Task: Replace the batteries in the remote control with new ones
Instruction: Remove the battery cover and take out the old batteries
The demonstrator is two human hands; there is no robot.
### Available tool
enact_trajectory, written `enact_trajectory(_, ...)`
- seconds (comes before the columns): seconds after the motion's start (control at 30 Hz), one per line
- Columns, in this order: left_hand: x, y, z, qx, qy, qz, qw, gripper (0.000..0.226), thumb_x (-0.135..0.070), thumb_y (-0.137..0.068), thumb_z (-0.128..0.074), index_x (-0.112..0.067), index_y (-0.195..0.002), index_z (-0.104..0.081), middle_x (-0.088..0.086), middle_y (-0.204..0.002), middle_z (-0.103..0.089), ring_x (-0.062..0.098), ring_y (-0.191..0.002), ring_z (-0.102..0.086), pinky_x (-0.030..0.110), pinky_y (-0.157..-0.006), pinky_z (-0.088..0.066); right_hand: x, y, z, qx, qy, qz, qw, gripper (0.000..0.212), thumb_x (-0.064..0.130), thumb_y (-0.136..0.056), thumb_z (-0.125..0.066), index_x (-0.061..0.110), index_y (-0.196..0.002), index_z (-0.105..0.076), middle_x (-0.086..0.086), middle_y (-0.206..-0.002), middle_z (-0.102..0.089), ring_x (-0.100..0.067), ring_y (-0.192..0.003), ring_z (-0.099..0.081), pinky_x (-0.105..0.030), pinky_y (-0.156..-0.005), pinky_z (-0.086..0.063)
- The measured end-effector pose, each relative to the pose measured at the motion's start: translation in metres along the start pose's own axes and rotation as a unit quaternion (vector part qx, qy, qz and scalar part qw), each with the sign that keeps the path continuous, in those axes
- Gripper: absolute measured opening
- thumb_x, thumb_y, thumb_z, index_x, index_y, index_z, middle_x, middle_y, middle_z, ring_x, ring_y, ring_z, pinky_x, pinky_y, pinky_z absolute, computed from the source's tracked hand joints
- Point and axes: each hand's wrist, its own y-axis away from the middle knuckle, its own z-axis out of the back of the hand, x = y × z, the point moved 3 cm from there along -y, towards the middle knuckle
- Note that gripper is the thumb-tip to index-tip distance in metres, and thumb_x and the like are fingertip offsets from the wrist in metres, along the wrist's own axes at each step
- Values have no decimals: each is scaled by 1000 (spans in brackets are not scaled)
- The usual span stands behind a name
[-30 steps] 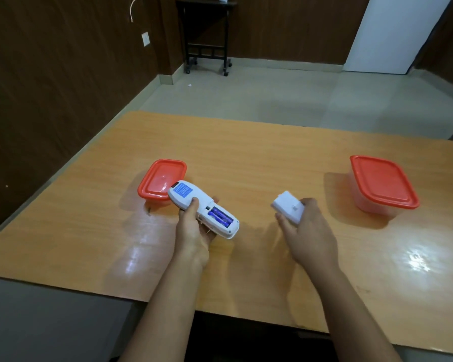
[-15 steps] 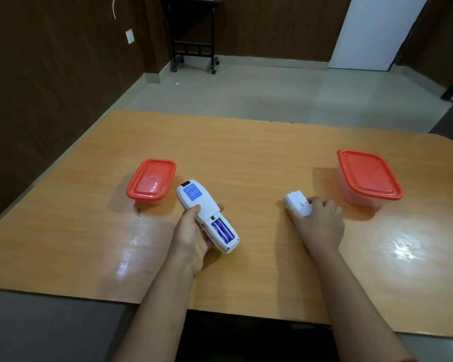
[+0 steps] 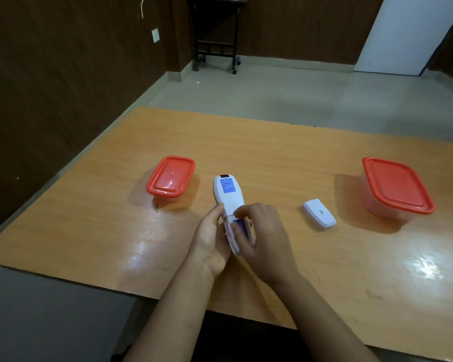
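Observation:
A white remote control [image 3: 228, 197] with a blue label lies back-up in my left hand [image 3: 211, 237], which grips its lower end. Its battery bay is uncovered and purple batteries [image 3: 238, 223] show inside. My right hand [image 3: 262, 239] is over the bay, its fingertips on the batteries; whether it grips one is hidden by the fingers. The white battery cover [image 3: 319, 212] lies alone on the wooden table [image 3: 272, 158], to the right of my hands.
A small red-lidded plastic container [image 3: 171, 178] stands left of the remote. A larger red-lidded container [image 3: 395, 187] stands at the right. Beyond the table are a tiled floor, dark wood walls and a black wheeled stand [image 3: 216, 30].
My right hand set the battery cover down on the table, let go, and moved left to the remote's battery bay. The left hand turned the remote more upright.

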Motion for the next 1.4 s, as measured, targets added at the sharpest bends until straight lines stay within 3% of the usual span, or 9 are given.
enact_trajectory(0.33,5,6,-7,11,23,20,999,39,-31,-98,-42,-7,-123,-59,7,-97,-69,17,-91,-65,28,-84,-51,8,-2,-13,-17,109,24,994,8,20,-79,-51,13,-81,-55,-3,-78,-52,-21,-71,-47,-31,-60,-40)
enact_trajectory(0.57,6,6,-7,16,33,20,999,39,-31,-99,-38,-8,-123,-58,6,-89,-73,14,-78,-70,24,-68,-57,10,-2,-15,-58,121,18,991,11,20,-79,-59,12,-79,-51,-3,-74,-52,-23,-68,-48,-29,-56,-35)
enact_trajectory(0.7,6,4,-6,21,45,16,999,37,-31,-99,-38,-9,-120,-59,6,-84,-73,15,-72,-72,24,-64,-59,6,-1,-15,-38,32,-19,999,17,29,-83,-56,18,-94,-49,0,-86,-50,-18,-77,-47,-25,-59,-35)
enact_trajectory(0.87,0,0,2,-6,37,21,999,40,-39,-97,-40,-13,-119,-60,10,-96,-69,22,-87,-66,33,-64,-58,0,-2,-8,5,12,-64,998,37,48,-81,-54,25,-108,-57,6,-104,-53,-10,-93,-52,-26,-61,-47)
enact_trajectory(0.97,-2,-2,3,-13,30,19,999,42,-41,-97,-39,-15,-126,-56,11,-109,-64,24,-96,-61,35,-68,-55,-2,-2,-3,22,-23,-63,998,22,40,-80,-63,25,-96,-62,10,-94,-57,-7,-84,-53,-24,-61,-45)
enact_trajectory(1.1,-3,-4,2,-12,22,11,1000,40,-40,-98,-38,-15,-123,-56,10,-94,-65,20,-73,-65,35,-65,-53,-11,-8,7,82,-211,-144,963,15,19,-78,-72,23,-85,-60,9,-86,-65,-4,-73,-60,-17,-60,-43)
enact_trajectory(1.23,-6,-7,5,-19,15,-30,999,39,-33,-99,-37,-15,-130,-52,10,-97,-64,23,-76,-58,37,-72,-47,-47,-17,28,1,-329,-257,909,17,6,-79,-71,13,-82,-56,-3,-78,-74,-9,-73,-69,-24,-66,-45)
enact_trajectory(1.33,-6,-7,7,-13,17,-28,999,38,-33,-99,-39,-17,-129,-53,9,-95,-64,23,-77,-57,37,-74,-47,-80,-13,38,-77,-178,-296,935,17,17,-75,-73,18,-79,-58,3,-80,-72,-10,-77,-68,-33,-71,-48)
enact_trajectory(1.4,-6,-7,7,-14,12,-25,1000,36,-33,-98,-40,-17,-127,-55,9,-95,-64,23,-79,-57,37,-75,-47,-92,-9,39,-93,-29,-270,958,17,23,-72,-73,26,-76,-57,9,-80,-66,-5,-77,-61,-28,-70,-45)
